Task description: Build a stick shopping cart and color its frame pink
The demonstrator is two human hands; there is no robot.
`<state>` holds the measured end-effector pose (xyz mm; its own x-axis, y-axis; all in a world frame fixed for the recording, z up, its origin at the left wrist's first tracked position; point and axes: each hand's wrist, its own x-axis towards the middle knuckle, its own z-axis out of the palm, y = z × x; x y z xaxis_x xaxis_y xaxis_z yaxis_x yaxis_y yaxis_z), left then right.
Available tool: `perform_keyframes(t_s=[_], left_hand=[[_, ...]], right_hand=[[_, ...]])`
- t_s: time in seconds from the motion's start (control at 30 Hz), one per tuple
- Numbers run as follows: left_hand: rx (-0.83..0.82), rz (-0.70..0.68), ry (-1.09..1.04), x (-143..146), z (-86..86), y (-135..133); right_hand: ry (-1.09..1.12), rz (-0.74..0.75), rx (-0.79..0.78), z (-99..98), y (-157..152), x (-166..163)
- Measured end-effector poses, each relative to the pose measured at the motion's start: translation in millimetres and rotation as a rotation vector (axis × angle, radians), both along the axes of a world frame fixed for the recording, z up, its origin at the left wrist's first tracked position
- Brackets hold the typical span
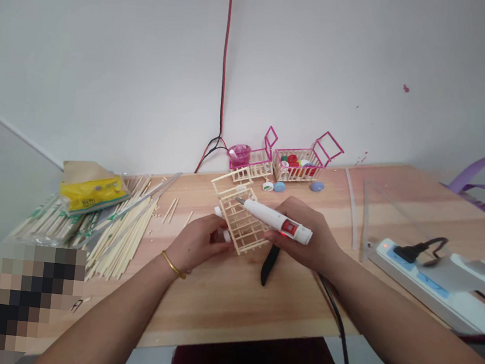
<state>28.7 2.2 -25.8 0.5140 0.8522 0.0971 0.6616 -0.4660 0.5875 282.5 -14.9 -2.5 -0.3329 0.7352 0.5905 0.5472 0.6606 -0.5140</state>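
Note:
My left hand (203,235) grips a small cart frame (244,225) of pale wooden sticks by its lower left side, with white wheel-like pieces (218,210) showing beside the fingers. The frame is tilted above the table. In my right hand (306,234) is a white glue gun (273,216) with a red window on its body, its metal tip over the upper part of the frame. Whether the tip touches a stick I cannot tell. A black curved piece (269,265) shows below the glue gun; what it belongs to is unclear.
Two small carts with pink edges (298,164) stand by the wall, one holding a pink bowl (239,155). Loose sticks (123,239) and a yellow packet (95,193) lie left. On the right are a power strip (430,286), clear strips (351,209) and a purple strap (478,176).

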Motion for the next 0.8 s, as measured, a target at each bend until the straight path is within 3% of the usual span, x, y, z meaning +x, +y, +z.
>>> perform_keyframes(t_s=[0.8], left_hand=[[0.041, -0.07, 0.046, -0.8, 1.5, 0.5]], right_hand=[[-0.017, 0.049, 0.069, -5.0, 2.0, -0.9]])
